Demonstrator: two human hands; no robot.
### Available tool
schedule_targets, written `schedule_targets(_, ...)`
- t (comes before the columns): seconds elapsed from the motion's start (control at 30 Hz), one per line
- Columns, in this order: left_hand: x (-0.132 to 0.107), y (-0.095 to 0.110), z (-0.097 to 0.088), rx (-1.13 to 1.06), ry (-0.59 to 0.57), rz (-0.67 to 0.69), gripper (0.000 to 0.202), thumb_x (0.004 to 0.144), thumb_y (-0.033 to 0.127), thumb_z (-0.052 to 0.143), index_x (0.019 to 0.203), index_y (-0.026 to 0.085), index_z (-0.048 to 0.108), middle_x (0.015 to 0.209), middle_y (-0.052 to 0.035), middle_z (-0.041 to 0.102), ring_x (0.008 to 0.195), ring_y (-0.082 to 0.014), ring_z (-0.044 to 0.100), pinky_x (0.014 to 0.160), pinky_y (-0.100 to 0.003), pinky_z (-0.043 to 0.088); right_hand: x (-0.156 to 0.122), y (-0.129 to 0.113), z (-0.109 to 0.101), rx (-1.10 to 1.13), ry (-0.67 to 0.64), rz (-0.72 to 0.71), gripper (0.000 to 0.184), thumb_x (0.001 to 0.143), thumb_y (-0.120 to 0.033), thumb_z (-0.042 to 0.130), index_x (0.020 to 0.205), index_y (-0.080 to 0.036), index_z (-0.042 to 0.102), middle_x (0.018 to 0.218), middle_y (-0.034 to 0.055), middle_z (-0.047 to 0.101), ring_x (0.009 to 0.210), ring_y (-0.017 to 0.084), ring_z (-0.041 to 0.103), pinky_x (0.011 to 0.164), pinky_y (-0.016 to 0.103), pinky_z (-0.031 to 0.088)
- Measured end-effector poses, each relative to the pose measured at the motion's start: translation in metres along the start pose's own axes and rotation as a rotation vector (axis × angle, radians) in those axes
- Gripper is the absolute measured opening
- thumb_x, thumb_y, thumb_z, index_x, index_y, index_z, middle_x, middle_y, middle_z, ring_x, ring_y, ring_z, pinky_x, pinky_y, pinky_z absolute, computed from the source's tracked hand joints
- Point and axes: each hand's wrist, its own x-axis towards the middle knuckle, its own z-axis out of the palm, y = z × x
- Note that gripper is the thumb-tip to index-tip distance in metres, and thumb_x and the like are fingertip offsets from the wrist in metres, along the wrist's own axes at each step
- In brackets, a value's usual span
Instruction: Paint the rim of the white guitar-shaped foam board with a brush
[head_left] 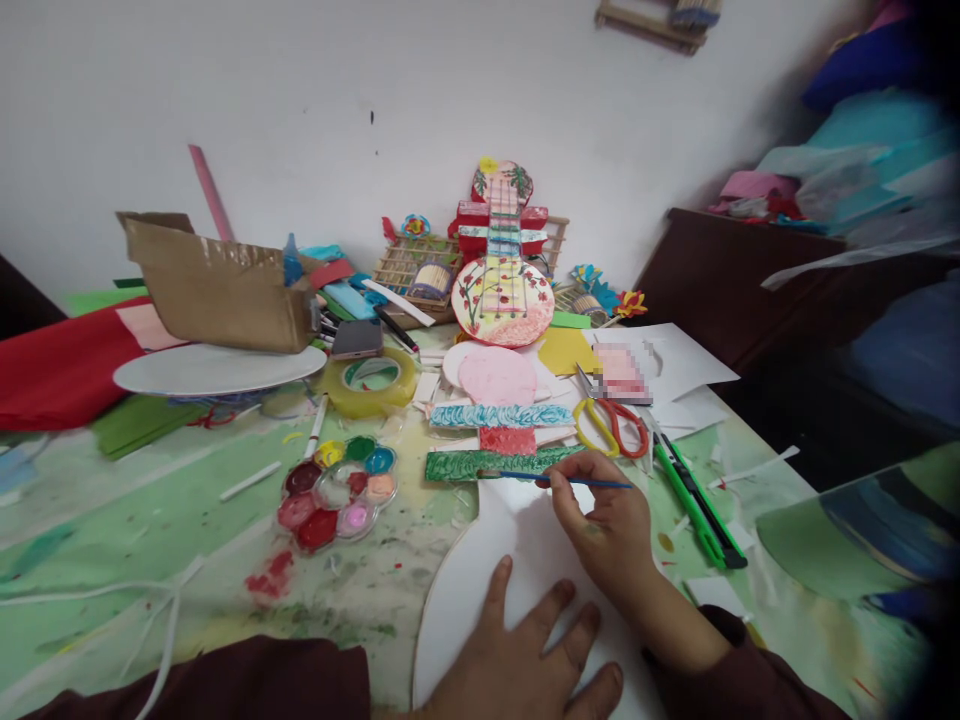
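Note:
My right hand (604, 515) pinches a thin blue-handled paintbrush (559, 480), its tip resting on a green-painted strip (495, 463) of a white foam cutout. Above that strip lie a red patch (508, 440), a blue-painted strip (499, 415) and a pink round piece (496, 376). My left hand (525, 660) lies flat with fingers spread on the white round part of the cutout (480, 590), holding it down. A flower-shaped paint palette (337, 490) with several colours sits left of the cutout.
Red-and-yellow scissors (609, 422) and a green utility knife (697, 505) lie to the right. A tape roll (370, 382), phone (358, 338), cardboard box (217, 285) on a white disc (217, 368), and a finished painted guitar model (502, 290) stand behind. Dark furniture (720, 290) is at right.

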Motion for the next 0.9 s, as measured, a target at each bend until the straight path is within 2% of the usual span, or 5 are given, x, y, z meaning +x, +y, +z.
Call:
schedule_targets(0.23,0.004,0.001,-0.01,0.021,-0.043,0.021,0.033,0.103,0.033,0.033,0.122,0.031,0.06,0.129,-0.0046,0.062,0.114,-0.0275,0.06,0.088,-0.052,0.052,0.001,-0.001,-0.003,-0.02,0.035,-0.03,0.012,0.079,-0.02,0.056,0.068,-0.021,0.056,0.062,-0.0014,0.063,0.058,0.013,0.061,0.057,0.024,0.047)
schedule_targets(0.3,0.004,0.001,-0.012,0.034,-0.064,0.032,0.033,0.103,0.032,0.033,0.123,0.03,0.059,0.13,-0.0053,0.061,0.115,-0.028,0.06,0.088,-0.053,0.052,0.003,0.001,-0.007,-0.048,0.125,-0.028,0.011,0.079,-0.02,0.057,0.068,-0.021,0.056,0.063,-0.0013,0.063,0.059,0.014,0.061,0.058,0.025,0.047)
schedule_targets(0.43,0.001,0.0,-0.009,0.033,-0.019,0.018,0.032,0.103,0.032,0.034,0.123,0.032,0.059,0.132,-0.0045,0.06,0.117,-0.0262,0.058,0.095,-0.054,0.046,0.007,0.005,-0.016,-0.082,0.322,0.017,0.008,0.08,-0.022,0.059,0.072,-0.021,0.058,0.065,-0.0011,0.064,0.061,0.015,0.062,0.06,0.027,0.047)
schedule_targets(0.63,0.0,-0.002,-0.005,0.067,0.012,0.045,0.029,0.102,0.034,0.037,0.123,0.032,0.058,0.13,-0.0028,0.062,0.114,-0.0238,0.06,0.095,-0.05,0.046,0.005,0.007,-0.01,-0.075,0.236,-0.003,0.009,0.08,-0.022,0.058,0.071,-0.021,0.057,0.064,-0.0016,0.062,0.059,0.014,0.061,0.057,0.026,0.045)
schedule_targets(0.9,0.006,-0.001,-0.016,0.108,-0.084,0.077,0.032,0.103,0.03,0.033,0.123,0.029,0.059,0.128,-0.0053,0.062,0.111,-0.0274,0.063,0.083,-0.048,0.056,0.01,0.013,-0.018,-0.11,0.222,0.046,0.01,0.08,-0.023,0.057,0.071,-0.022,0.055,0.062,-0.001,0.062,0.06,0.016,0.06,0.06,0.028,0.044)
